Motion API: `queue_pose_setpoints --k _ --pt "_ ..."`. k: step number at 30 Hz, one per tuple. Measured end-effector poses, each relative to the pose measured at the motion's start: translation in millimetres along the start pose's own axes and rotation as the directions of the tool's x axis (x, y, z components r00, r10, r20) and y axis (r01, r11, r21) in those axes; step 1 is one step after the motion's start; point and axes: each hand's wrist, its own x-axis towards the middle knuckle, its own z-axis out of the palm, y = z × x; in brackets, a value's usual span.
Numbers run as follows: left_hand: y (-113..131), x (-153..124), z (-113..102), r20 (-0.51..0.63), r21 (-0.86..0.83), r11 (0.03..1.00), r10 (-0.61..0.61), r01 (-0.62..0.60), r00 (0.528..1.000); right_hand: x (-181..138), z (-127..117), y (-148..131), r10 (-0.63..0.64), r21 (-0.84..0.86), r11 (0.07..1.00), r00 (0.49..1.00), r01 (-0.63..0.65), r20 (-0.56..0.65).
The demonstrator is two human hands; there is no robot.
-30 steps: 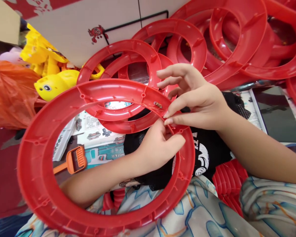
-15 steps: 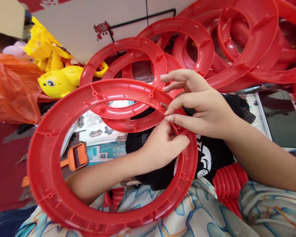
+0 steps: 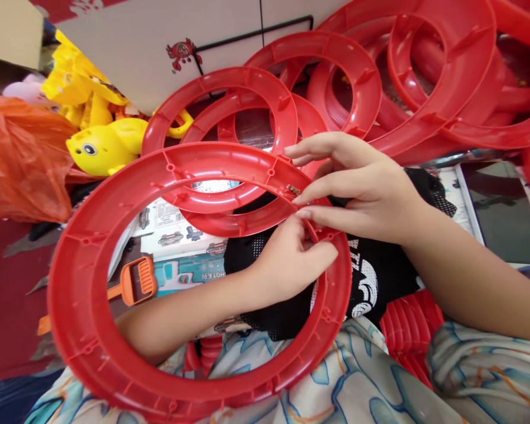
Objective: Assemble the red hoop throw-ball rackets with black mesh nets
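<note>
A large red plastic ring (image 3: 83, 277), its ribbed hollow side facing me, rests tilted over my lap. My left hand (image 3: 287, 265) reaches through its opening and is closed on the right part of the band, thumb on the near face. Above it, the thumb and index finger of my right hand (image 3: 353, 188) are pinched together at the ring's inner edge; whatever lies between the fingertips is too small to make out. A tiny dark, banded piece (image 3: 293, 189) lies on the band right beside those fingertips.
More red rings (image 3: 242, 76) are stacked behind, up against a white panel (image 3: 136, 53). At the left are a yellow toy (image 3: 110, 144) and an orange plastic bag (image 3: 22, 159). Below lie an orange toy rake (image 3: 138, 281), a black printed cloth (image 3: 388, 265) and a dark-screened tablet (image 3: 503, 212).
The fingers of my right hand have shifted slightly at the ring's edge, the upper ones bending a little lower. My left hand and the ring have hardly moved.
</note>
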Motion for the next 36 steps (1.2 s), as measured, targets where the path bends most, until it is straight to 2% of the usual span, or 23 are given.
queue_pose_setpoints --k 3,7,9,11,15,21,25,29,36 --pt "-0.8 0.3 0.5 -0.011 -0.004 1.000 0.006 -0.006 1.000 -0.6 0.9 3.3 -0.023 -0.065 0.998 0.999 0.020 -0.038" --pt "-0.5 -0.6 1.3 -0.058 -0.056 0.998 0.010 -0.013 0.998 -1.0 -0.3 6.0 -0.269 -0.251 0.940 0.953 0.229 -0.138" --pt "-0.1 -1.2 1.3 -0.050 -0.078 0.997 0.013 -0.017 0.999 -0.9 -3.3 6.4 -0.349 -0.297 0.905 0.931 0.306 -0.104" --pt "0.3 -1.5 1.2 -0.040 -0.089 0.996 -0.015 0.012 0.999 -0.3 -6.7 6.9 -0.371 -0.301 0.890 0.927 0.342 -0.044" --pt "0.7 -1.3 1.1 -0.016 -0.090 0.995 -0.055 0.053 0.998 1.4 -10.9 9.7 -0.342 -0.271 0.902 0.939 0.335 0.020" --pt "1.9 -1.0 -0.3 -0.042 -0.024 0.997 -0.076 0.075 0.996 0.0 -11.7 11.7 -0.372 -0.389 0.841 0.924 0.376 0.088" --pt "2.8 0.3 -1.2 -0.049 -0.040 0.996 -0.083 0.081 0.995 0.6 -11.0 6.4 -0.267 -0.282 0.913 0.954 0.296 0.138" --pt "3.1 0.2 -0.9 -0.047 -0.061 0.992 -0.110 0.107 0.993 2.2 -9.7 2.2 -0.143 -0.127 0.979 0.981 0.160 0.130" --pt "5.0 -1.7 -1.4 -0.041 -0.050 0.992 -0.121 0.119 0.992 3.6 -3.4 2.2 -0.185 -0.138 0.971 0.980 0.194 0.076"
